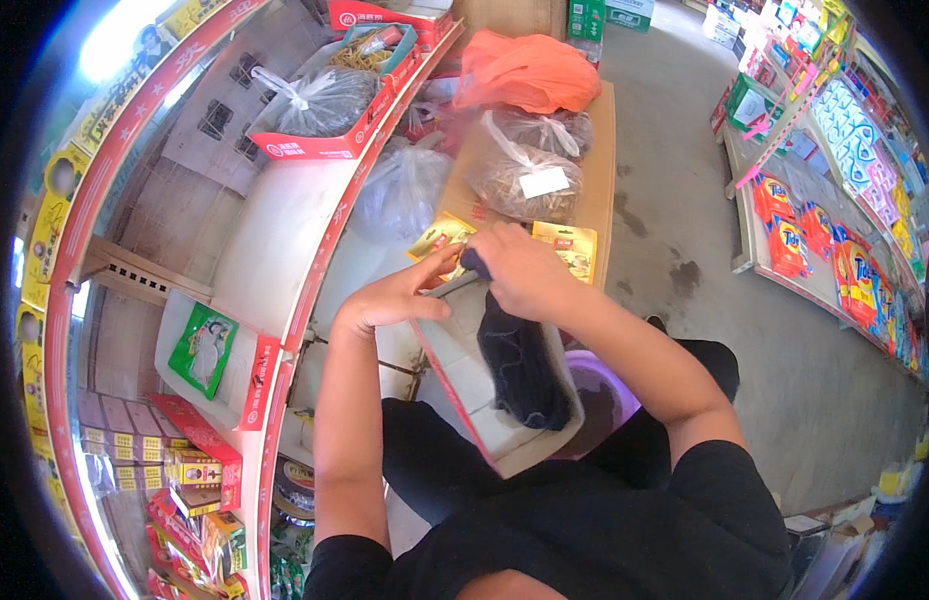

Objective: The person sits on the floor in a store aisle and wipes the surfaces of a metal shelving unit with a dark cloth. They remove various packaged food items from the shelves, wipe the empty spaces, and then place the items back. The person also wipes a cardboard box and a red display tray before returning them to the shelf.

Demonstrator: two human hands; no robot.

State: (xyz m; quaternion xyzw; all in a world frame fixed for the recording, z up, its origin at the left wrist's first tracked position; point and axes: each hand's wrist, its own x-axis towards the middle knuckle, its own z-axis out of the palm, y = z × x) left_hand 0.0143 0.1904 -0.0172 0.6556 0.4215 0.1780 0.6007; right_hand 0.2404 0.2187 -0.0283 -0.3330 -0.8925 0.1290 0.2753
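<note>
A shallow cardboard display tray (pixel 464 356) with a red outer side rests tilted at my lap. Inside it lies a folded dark cloth (pixel 523 367), stretched along the right side. My right hand (pixel 513 270) is closed over the far end of the tray, gripping a bunched piece of dark cloth (pixel 476 262). Around the tray's far left corner, my left hand (pixel 404 292) has its thumb on the inner side and its fingers beyond the rim. Yellow food packets (pixel 566 247) lie just past both hands.
Tied plastic bags of dried goods (pixel 532 184) and an orange plastic bag (pixel 528 71) sit on cardboard ahead. Shelving (pixel 262 202) with boxes and packets runs along my left. A purple basin (pixel 603 382) stands under the tray's right side. Detergent bags (pixel 791 240) line a shelf across the aisle.
</note>
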